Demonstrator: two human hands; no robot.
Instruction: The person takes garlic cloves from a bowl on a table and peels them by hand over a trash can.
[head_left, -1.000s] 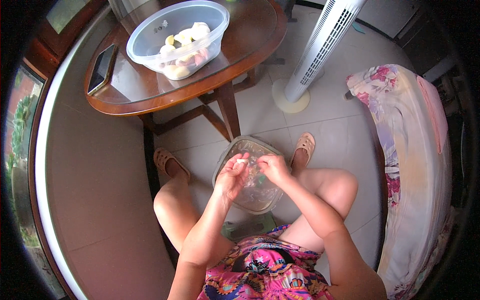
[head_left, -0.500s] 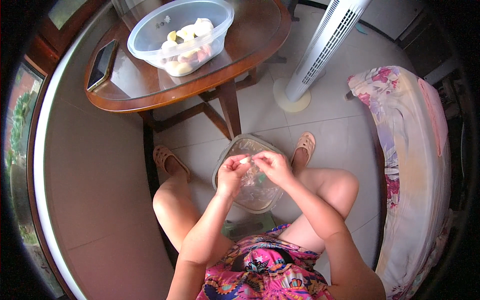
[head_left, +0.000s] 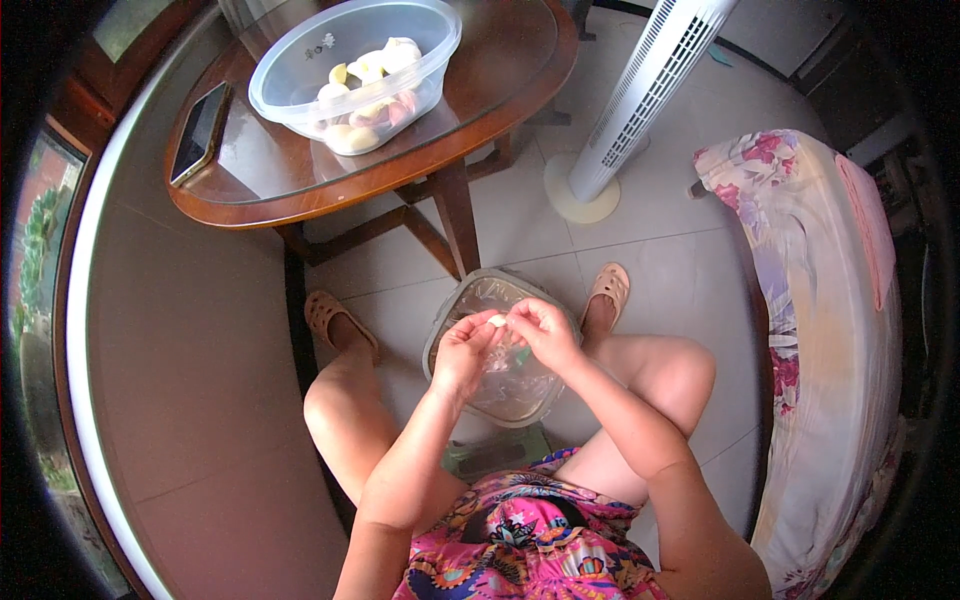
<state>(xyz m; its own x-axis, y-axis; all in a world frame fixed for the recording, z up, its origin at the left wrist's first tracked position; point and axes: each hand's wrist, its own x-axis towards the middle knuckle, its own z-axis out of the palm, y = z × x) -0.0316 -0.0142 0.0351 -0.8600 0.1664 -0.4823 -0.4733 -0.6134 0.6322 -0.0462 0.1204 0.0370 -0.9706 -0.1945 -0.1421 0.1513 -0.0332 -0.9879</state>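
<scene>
A small pale garlic clove (head_left: 497,320) is pinched between the fingertips of my left hand (head_left: 463,347). From the other side my right hand (head_left: 543,330) closes its thumb and forefinger on the same clove, so the fingertips of both hands nearly meet. Both hands are over a greyish waste bin (head_left: 440,318) lined with clear plastic, where thin pale scraps lie. On the table, a clear plastic bowl (head_left: 290,85) holds several whitish garlic pieces (head_left: 372,85), some tinged pink or yellow.
The oval wooden table (head_left: 330,205) with a glass top stands ahead on the left, a phone (head_left: 200,135) near its edge. A white tower fan (head_left: 640,95) rises from the tiled floor. At right is a seat with a floral cover (head_left: 815,300). My legs flank the bin.
The clove has turned a little between my fingers and shows more of its pale side. My right hand has shifted slightly up and left, its fingertips nearer the left ones.
</scene>
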